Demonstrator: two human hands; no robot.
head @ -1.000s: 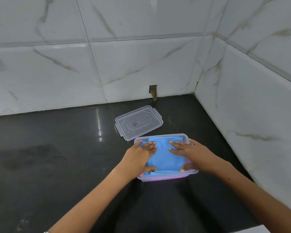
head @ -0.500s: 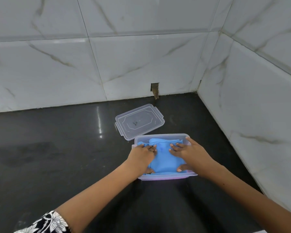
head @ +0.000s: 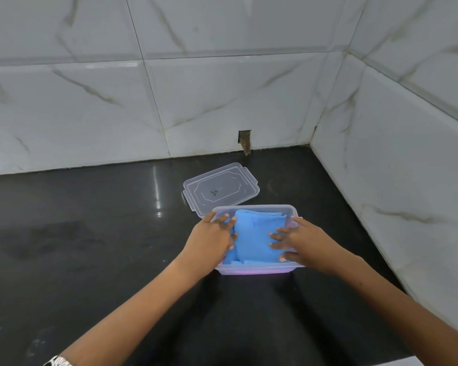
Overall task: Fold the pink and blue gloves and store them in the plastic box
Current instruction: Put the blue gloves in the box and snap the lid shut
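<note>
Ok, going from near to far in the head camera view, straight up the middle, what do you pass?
Dark counter → plastic box with the folded blue glove inside → clear lid lying flat → tiled wall.

Two hands: left hand (head: 209, 241), right hand (head: 301, 241) | one plastic box (head: 254, 269) | one lid (head: 220, 189) at 11 o'clock | one folded blue glove (head: 257, 236)
</note>
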